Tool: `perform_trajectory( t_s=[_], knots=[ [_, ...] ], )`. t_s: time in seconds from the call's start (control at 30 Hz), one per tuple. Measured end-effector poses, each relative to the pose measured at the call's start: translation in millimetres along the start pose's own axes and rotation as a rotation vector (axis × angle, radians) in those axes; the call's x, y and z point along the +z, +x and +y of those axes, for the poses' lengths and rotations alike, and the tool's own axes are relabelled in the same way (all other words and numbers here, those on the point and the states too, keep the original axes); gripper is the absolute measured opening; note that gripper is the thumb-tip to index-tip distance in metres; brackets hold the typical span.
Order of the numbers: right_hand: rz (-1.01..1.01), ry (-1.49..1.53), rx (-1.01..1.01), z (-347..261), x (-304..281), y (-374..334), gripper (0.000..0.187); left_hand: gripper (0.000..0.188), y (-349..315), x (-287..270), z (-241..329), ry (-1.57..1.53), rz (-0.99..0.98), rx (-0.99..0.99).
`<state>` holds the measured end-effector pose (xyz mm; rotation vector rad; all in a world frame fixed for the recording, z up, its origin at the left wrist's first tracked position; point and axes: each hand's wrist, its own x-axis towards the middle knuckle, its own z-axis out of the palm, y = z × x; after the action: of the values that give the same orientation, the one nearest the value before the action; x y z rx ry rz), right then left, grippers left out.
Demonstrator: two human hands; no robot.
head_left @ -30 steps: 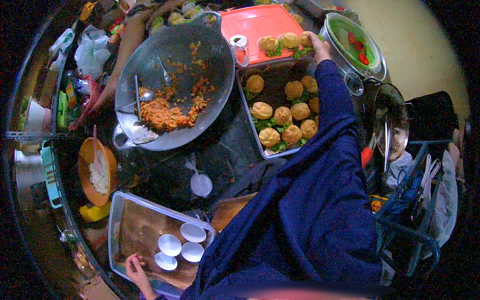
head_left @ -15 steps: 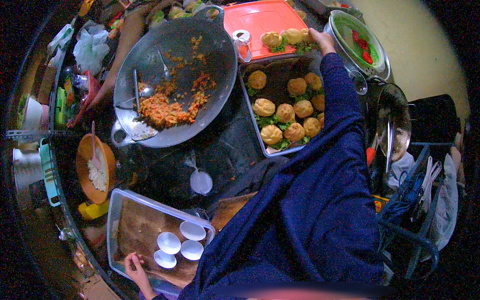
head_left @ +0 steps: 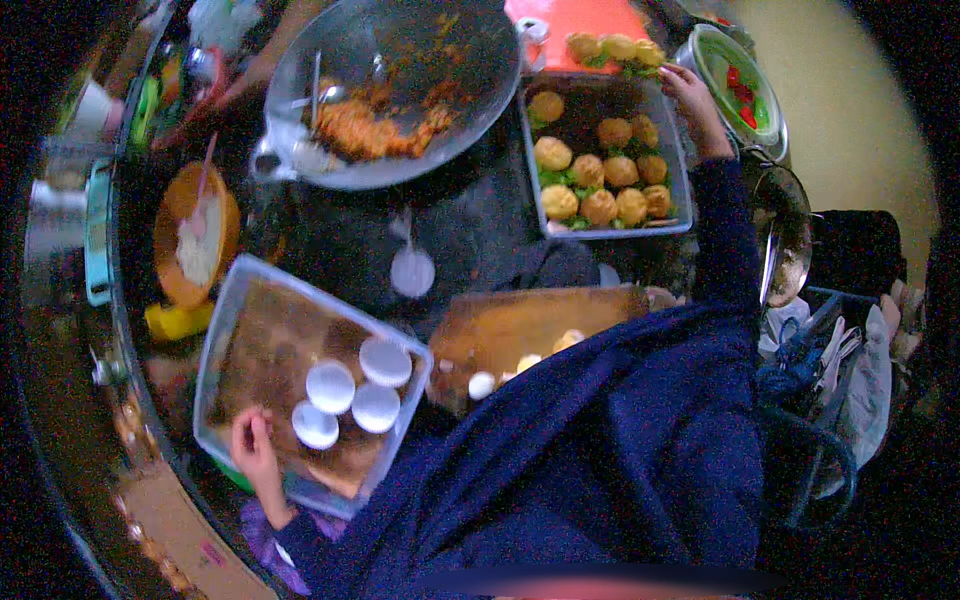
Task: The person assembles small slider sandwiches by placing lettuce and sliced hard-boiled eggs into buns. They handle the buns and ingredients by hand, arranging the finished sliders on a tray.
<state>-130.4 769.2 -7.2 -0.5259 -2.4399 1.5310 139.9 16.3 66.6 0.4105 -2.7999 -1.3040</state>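
My right hand [head_left: 692, 98] reaches to the far right, fingers a little apart and empty. Its fingertips are close to the last of three golden puffs [head_left: 618, 48] with green lettuce, lined up on the red lid [head_left: 560, 15]; whether they touch is blurred. Just below stands a clear plastic box [head_left: 690, 205] with several lettuce-filled puffs [head_left: 588, 172]. Above the near-left edge of a second clear plastic box [head_left: 225, 300] is my left hand [head_left: 257, 455], loosely bent with thumb apart and nothing visible in it. Several white paper baking cups [head_left: 330, 387] sit inside that box.
A large wok [head_left: 440, 60] holds an orange-red vegetable filling. An orange bowl [head_left: 180, 270] of white food stands left. A tied plastic bag [head_left: 411, 272] lies mid-floor, and a wooden board [head_left: 540, 310] with small pieces is partly behind my sleeve. A green basin [head_left: 705, 60] stands far right.
The whole view has shifted, revealing the wooden board. My right hand has drawn slightly back from the end puff, which remains in the row. My left hand stays by the box with the paper cups.
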Motion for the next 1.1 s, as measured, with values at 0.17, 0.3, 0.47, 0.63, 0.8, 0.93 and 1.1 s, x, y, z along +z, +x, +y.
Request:
perform_trajectory(
  t_s=[0.17, 0.3, 0.47, 0.63, 0.8, 0.93, 1.1],
  knots=[
    [-0.25, -0.062, -0.15, -75, 22, -173, 0.029, 0.012, -8, 17, 31, 0.043, -0.108, 0.206],
    [-0.086, -0.072, -0.12, -103, 45, -308, 0.019, 0.014, -12, 26, 47, 0.11, -0.145, 0.37],
    [-0.045, -0.062, -0.04, -108, 99, -418, 0.013, 0.004, -23, 29, 48, -0.019, -0.208, 0.49],
    [-0.166, -0.171, -0.018, -129, 141, -459, 0.011, 0.008, -34, 30, 38, 0.005, -0.19, 0.536],
    [-0.352, -0.09, -0.313, -153, 199, -456, 0.014, 0.012, -46, 21, 29, 0.022, -0.189, 0.441],
    [-0.363, -0.362, -0.746, -161, 274, -428, 0.027, 0.015, -55, 18, 20, 0.03, -0.17, 0.457],
    [-0.422, -0.875, -0.89, -166, 332, -407, 0.021, 0.027, -67, 12, 10, 0.006, -0.246, 0.539]
  ],
)
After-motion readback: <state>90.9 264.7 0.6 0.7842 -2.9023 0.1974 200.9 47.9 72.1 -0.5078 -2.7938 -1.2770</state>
